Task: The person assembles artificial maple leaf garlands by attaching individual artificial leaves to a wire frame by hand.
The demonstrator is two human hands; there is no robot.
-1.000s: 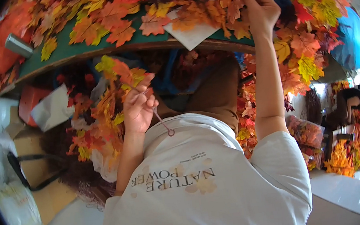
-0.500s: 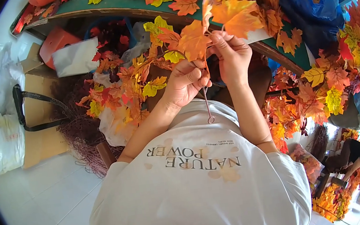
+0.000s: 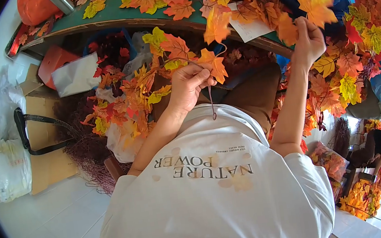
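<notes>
1. Head view, left side: left hand (image 3: 190, 85) clamped, thumb against fingers, on a thin brown stem (image 3: 211, 99); its looped end hangs below the fist, over the shirt (image 3: 208, 184)
2. Same view, at the left fingertips: orange leaf (image 3: 213, 65) just beyond them, a second orange leaf higher up near the table edge; leafy spray (image 3: 141, 89) behind and left of the hand
3. Same view, right side: right hand (image 3: 309, 43) well apart from the left, fingertips pinched on a yellow-orange leaf (image 3: 317, 8), blade above the knuckles; green table (image 3: 104, 15) beyond
</notes>
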